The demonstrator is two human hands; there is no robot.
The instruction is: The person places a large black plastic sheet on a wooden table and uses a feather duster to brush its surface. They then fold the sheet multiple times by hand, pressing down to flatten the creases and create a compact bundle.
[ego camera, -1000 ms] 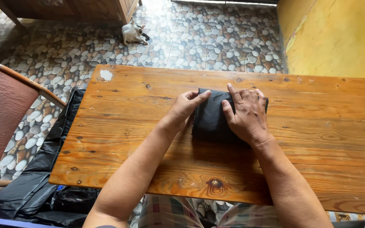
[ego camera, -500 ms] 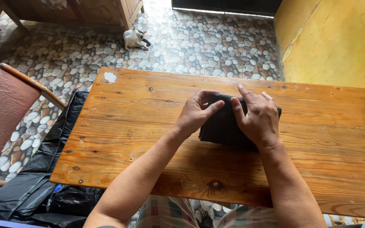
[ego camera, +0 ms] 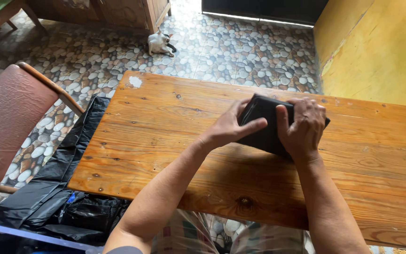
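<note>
Black, folded cloth (ego camera: 264,126) sits right of centre in the head view, on the wooden worktop (ego camera: 165,122), and both my hands are on it. My right hand (ego camera: 302,126) lies flat over its right half, fingers (ego camera: 282,120) spread and pressing down, not gripping. My left hand (ego camera: 229,128) cups the left edge, thumb laid across the top, closed lightly on the fold. To fold neatly, I judge I should keep the right palm firm as an anchor and smooth outward with the left so edges stay square. Upper left, a small cat (ego camera: 158,43) lies on the pebble floor (ego camera: 240,56); a brown chair (ego camera: 10,113) stands at left.
</note>
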